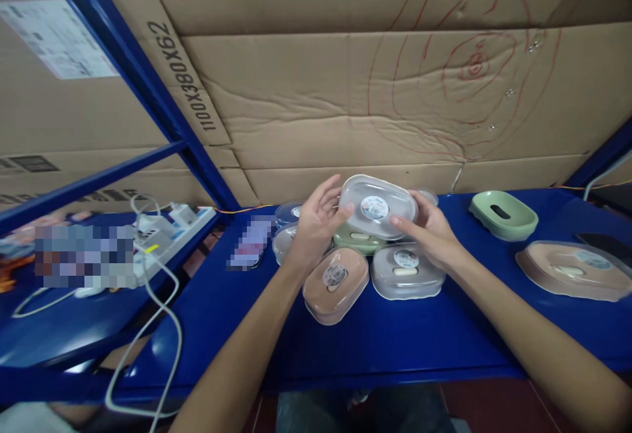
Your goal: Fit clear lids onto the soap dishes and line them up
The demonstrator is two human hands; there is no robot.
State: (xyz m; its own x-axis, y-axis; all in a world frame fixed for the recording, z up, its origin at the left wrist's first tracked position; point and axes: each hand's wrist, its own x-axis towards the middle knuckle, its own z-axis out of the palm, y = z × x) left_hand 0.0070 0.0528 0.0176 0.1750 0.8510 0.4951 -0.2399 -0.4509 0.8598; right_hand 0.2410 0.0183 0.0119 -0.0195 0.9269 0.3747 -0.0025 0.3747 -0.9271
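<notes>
The right hand (430, 226) clamps the grey box (376, 208) at its right end; the left hand (316, 224), fingers apart, thumbs its left (best held level, lightly).

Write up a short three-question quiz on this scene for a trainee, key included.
1. True or false: the right hand grips the raised grey case.
2. Multiple choice: what colour is the dish behind the pinkish case at far right?
A) grey
B) green
C) orange
3. Fill in the blank: on the cardboard at the back, someone has drawn red ____.

Key: 1 true; 2 B; 3 rings.
</notes>
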